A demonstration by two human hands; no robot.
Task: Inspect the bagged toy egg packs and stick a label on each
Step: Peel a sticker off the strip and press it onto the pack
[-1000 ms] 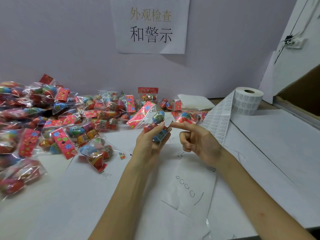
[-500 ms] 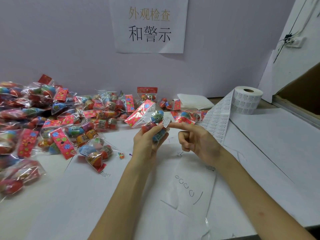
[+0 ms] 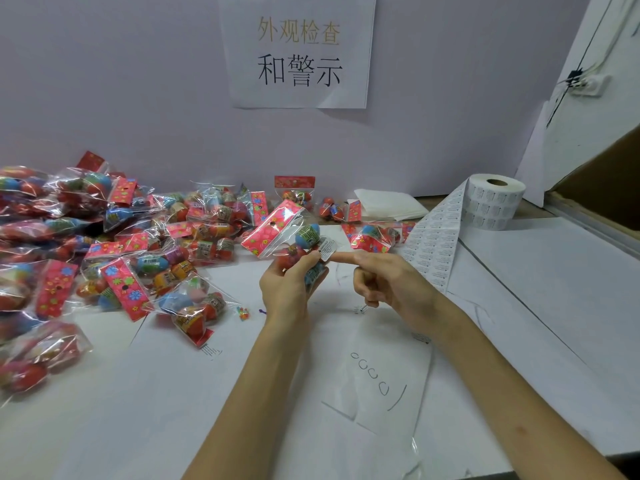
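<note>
My left hand (image 3: 289,289) grips a clear bagged toy egg pack (image 3: 291,237) with a red flowered header card, held up over the middle of the table. A small white label (image 3: 327,248) sits at the tip of my right hand's (image 3: 388,278) straight index finger, touching the bag beside the blue egg. The other right fingers are curled in. A roll of white labels (image 3: 493,202) stands at the back right, its strip (image 3: 436,240) trailing down toward me.
A big pile of bagged egg packs (image 3: 104,237) covers the left side and back of the white table (image 3: 138,410). Folded white sheets (image 3: 388,204) lie at the back. A loose paper with pen marks (image 3: 381,375) lies near me. A cardboard box (image 3: 609,181) stands right.
My right index finger has brought the label closer, up against the bag. The left hand has lifted and tilted the pack slightly.
</note>
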